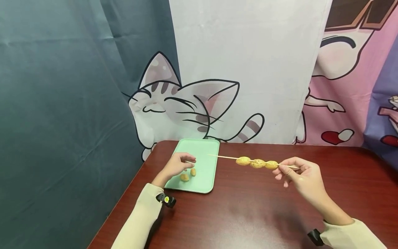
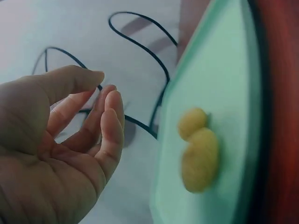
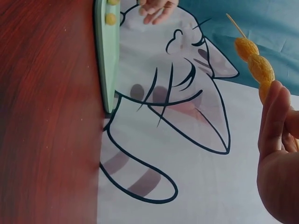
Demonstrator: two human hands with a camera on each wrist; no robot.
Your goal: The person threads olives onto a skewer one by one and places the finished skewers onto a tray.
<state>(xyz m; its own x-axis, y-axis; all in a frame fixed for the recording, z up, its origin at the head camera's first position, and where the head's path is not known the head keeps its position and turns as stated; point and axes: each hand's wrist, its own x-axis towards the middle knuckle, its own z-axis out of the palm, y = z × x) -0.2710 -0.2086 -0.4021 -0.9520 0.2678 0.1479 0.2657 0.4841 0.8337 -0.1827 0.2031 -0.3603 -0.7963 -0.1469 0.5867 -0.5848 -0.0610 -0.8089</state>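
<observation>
My right hand [image 1: 303, 174] pinches a thin wooden skewer [image 1: 227, 157] near one end, above the table. Three yellow-brown, potato-like pieces [image 1: 257, 163] are threaded on it, close to my fingertips, and the bare tip points left. In the right wrist view, the threaded pieces [image 3: 260, 68] rise beyond my fingers. My left hand [image 1: 177, 165] hovers over a pale green tray [image 1: 206, 173], fingers loosely curved. In the left wrist view no object shows between the thumb and fingers; a thin pale line by them in the head view is unclear. Two loose potato-like pieces [image 2: 201, 161] lie on the tray.
The tray stands at the far left of a reddish-brown wooden table [image 1: 248, 211]. Behind the table hangs a cloth backdrop [image 1: 255, 52] with cartoon figures. A dark grey-green cloth [image 1: 62, 103] hangs along the left side.
</observation>
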